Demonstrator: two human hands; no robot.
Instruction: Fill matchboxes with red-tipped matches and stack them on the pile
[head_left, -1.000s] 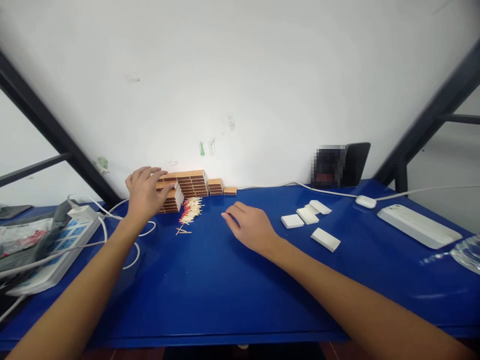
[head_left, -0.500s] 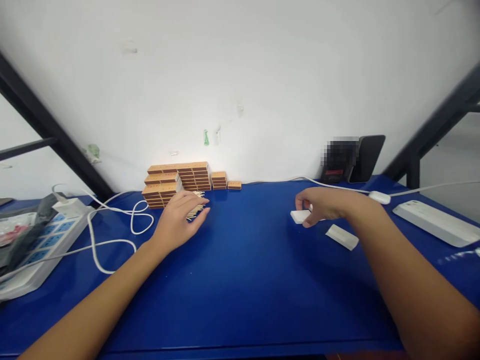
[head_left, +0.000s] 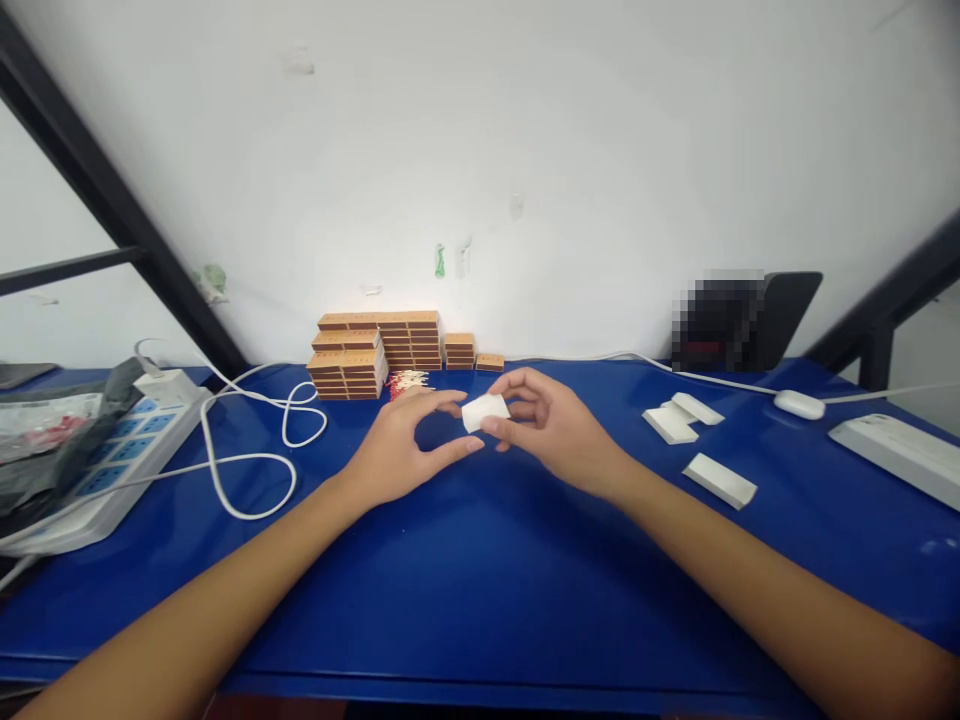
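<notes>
Both hands meet over the middle of the blue table (head_left: 480,590). My right hand (head_left: 559,430) pinches a small white box (head_left: 484,411) between thumb and fingers. My left hand (head_left: 401,450) has its fingers curled round the box's left end, touching it. Behind the hands lies a pile of loose matches (head_left: 409,381) with red heads. Stacks of brown matchboxes (head_left: 375,345) stand against the wall. Three more white boxes (head_left: 686,420) lie to the right.
A white power strip (head_left: 112,465) with looping white cables (head_left: 247,450) sits at the left. A white mouse (head_left: 799,404) and a white flat device (head_left: 900,455) are at the right. A dark stand (head_left: 780,320) leans by the wall. Black frame bars run on both sides.
My right hand picked a white box off the right-hand group and brought it to the centre. My left hand left the matches and came over to meet it.
</notes>
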